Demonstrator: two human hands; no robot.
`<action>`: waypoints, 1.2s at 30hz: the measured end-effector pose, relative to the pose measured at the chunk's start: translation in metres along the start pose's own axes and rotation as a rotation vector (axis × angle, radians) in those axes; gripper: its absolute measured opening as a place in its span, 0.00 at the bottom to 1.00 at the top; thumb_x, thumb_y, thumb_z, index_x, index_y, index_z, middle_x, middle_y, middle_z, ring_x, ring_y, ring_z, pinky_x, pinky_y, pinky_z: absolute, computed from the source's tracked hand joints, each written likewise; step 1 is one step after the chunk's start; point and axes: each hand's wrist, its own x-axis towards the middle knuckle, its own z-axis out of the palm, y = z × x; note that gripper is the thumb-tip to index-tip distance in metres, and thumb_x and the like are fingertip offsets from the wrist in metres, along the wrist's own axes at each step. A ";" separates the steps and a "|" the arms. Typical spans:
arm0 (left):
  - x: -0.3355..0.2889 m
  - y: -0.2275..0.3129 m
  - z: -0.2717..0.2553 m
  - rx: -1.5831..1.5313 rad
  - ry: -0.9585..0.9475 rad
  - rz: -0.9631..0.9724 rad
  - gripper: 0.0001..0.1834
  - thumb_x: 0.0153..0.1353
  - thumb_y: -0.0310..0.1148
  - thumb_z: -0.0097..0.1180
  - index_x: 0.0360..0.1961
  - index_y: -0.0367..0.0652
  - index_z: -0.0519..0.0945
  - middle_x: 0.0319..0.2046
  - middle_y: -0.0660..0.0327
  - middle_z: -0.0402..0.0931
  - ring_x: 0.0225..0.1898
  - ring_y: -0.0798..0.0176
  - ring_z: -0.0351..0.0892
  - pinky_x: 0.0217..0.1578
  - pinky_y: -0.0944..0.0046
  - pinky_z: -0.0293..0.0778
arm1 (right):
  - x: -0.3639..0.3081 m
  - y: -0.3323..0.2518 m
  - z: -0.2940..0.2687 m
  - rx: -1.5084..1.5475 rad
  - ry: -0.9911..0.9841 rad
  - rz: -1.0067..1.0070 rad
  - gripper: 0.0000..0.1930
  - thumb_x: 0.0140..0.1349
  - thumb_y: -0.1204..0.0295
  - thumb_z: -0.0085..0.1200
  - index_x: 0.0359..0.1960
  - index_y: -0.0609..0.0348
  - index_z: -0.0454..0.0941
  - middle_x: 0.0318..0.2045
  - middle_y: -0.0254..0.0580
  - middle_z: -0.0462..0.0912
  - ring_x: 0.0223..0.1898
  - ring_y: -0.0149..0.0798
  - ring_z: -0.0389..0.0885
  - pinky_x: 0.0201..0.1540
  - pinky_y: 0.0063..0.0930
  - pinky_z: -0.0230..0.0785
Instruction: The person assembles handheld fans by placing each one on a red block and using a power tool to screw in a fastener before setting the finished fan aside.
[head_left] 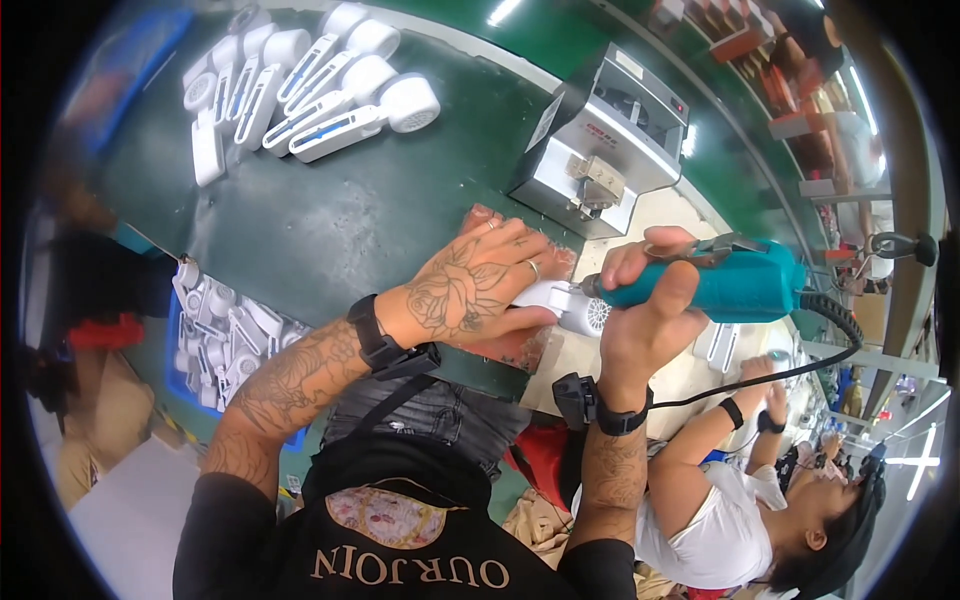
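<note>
- The left hand lies flat, fingers spread, pressing a white plastic handheld fan part onto the green workbench.
- The right hand grips a teal corded electric screwdriver, its tip at the part.

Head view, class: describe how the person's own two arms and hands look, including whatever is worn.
Both forearms bare and tattooed. Left hand: rose tattoo, finger ring, black wristband carrying a small box. Right hand: black wristband with a similar box. Black sleeves cover the upper arms.

A teal electric screwdriver sits at three o'clock of centre. White handheld fans lie on the dark green table toward eleven o'clock; a blue bin at eight.
</note>
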 end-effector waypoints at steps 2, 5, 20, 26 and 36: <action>0.001 0.002 -0.003 -0.004 -0.013 -0.001 0.29 0.62 0.51 0.60 0.55 0.40 0.78 0.51 0.53 0.74 0.56 0.50 0.71 0.62 0.48 0.66 | -0.003 0.005 -0.001 -0.004 0.002 0.000 0.30 0.68 0.45 0.58 0.43 0.67 0.73 0.21 0.38 0.71 0.22 0.35 0.72 0.26 0.28 0.65; 0.001 0.002 -0.003 0.008 -0.017 0.006 0.28 0.62 0.51 0.60 0.55 0.40 0.77 0.51 0.54 0.74 0.55 0.50 0.71 0.62 0.48 0.66 | -0.004 0.011 -0.002 -0.001 -0.009 0.011 0.28 0.68 0.46 0.58 0.40 0.66 0.72 0.20 0.38 0.71 0.21 0.35 0.71 0.26 0.28 0.66; 0.000 0.003 0.000 0.063 0.060 0.024 0.28 0.63 0.50 0.59 0.56 0.39 0.76 0.50 0.53 0.74 0.55 0.49 0.72 0.62 0.47 0.66 | 0.009 0.003 0.003 -0.018 0.061 0.097 0.22 0.75 0.53 0.50 0.40 0.66 0.73 0.23 0.38 0.71 0.23 0.35 0.72 0.29 0.27 0.66; -0.002 0.004 -0.002 0.010 0.104 0.023 0.22 0.63 0.46 0.59 0.50 0.40 0.79 0.48 0.53 0.75 0.53 0.49 0.72 0.57 0.50 0.69 | 0.060 0.012 0.026 -0.069 0.115 -0.086 0.23 0.75 0.54 0.51 0.42 0.67 0.76 0.24 0.37 0.74 0.26 0.33 0.75 0.31 0.27 0.69; -0.004 0.004 -0.001 0.018 0.120 0.022 0.22 0.61 0.43 0.58 0.51 0.39 0.79 0.47 0.52 0.76 0.51 0.48 0.73 0.56 0.52 0.70 | 0.055 0.020 0.026 -0.021 -0.003 -0.021 0.18 0.73 0.58 0.55 0.36 0.65 0.74 0.22 0.38 0.74 0.24 0.33 0.75 0.28 0.26 0.68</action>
